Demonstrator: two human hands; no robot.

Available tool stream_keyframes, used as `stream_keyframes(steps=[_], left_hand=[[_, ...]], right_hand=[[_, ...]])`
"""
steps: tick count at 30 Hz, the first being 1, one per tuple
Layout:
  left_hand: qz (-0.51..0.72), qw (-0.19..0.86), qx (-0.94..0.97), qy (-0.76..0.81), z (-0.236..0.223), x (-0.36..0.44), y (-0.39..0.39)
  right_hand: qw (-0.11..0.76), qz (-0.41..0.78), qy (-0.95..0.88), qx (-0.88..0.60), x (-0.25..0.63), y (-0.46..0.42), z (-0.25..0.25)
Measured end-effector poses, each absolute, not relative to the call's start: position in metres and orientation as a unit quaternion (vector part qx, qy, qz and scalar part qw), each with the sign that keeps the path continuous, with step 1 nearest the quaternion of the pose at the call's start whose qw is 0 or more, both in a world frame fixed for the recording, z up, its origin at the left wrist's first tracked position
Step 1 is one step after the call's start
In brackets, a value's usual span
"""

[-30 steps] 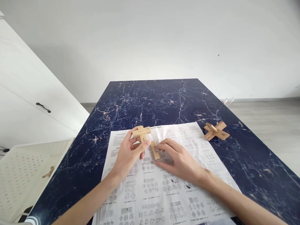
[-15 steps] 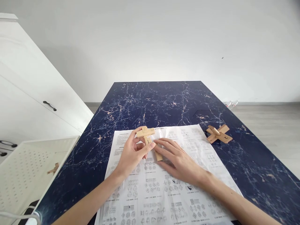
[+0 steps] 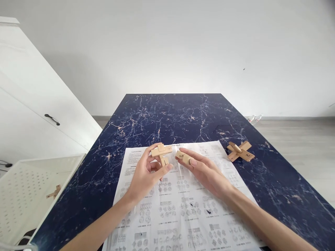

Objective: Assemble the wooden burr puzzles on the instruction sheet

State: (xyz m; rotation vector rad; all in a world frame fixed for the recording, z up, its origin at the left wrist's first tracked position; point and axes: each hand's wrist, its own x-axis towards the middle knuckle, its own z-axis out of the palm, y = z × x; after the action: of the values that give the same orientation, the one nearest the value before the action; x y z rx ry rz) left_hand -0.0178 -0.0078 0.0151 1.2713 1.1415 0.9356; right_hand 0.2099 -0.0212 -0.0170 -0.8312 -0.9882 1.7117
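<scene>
Left hand: the left hand (image 3: 146, 170) is curled, thumb and fingers pinching the wooden cross (image 3: 161, 150) by its lower arm, above the paper.
Right hand: the right hand (image 3: 208, 170) grips the notched block (image 3: 184, 158), thumb on its near end, fingers along the far side.
Gap between hands: narrow; the cross's right arm and the block's left end are near each other but apart.
Paper edges: the printed sheet (image 3: 157, 195) lies under both hands; its top edge runs just beyond the fingertips, and the right forearm crosses its right side.
Table room: the dark blue table (image 3: 172, 115) stretches ahead of both hands to its far edge, with the wall (image 3: 170, 48) behind.
Right of right hand: a second wooden cross (image 3: 241, 151) rests at the sheet's upper right corner, between hand and table edge.
Left of left hand: past the table's left edge, well apart, a white perforated surface (image 3: 15, 198) carries another small wooden piece (image 3: 54, 192); the white cabinet (image 3: 31, 83) stands farther ahead.
</scene>
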Motion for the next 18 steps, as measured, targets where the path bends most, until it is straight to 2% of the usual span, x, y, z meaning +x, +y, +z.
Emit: stream_keyframes(steps=[9,18], left_hand=[[0.393,0.56,0.559,0.469,0.011,-0.019,-0.009],[0.391,0.561,0.555,0.474,0.016,-0.017,-0.012]], right_hand=[[0.499,0.733,-0.389,-0.251,0.21,-0.017,-0.025],[0.488,0.718,-0.39,-0.307,0.209,-0.017,-0.028]])
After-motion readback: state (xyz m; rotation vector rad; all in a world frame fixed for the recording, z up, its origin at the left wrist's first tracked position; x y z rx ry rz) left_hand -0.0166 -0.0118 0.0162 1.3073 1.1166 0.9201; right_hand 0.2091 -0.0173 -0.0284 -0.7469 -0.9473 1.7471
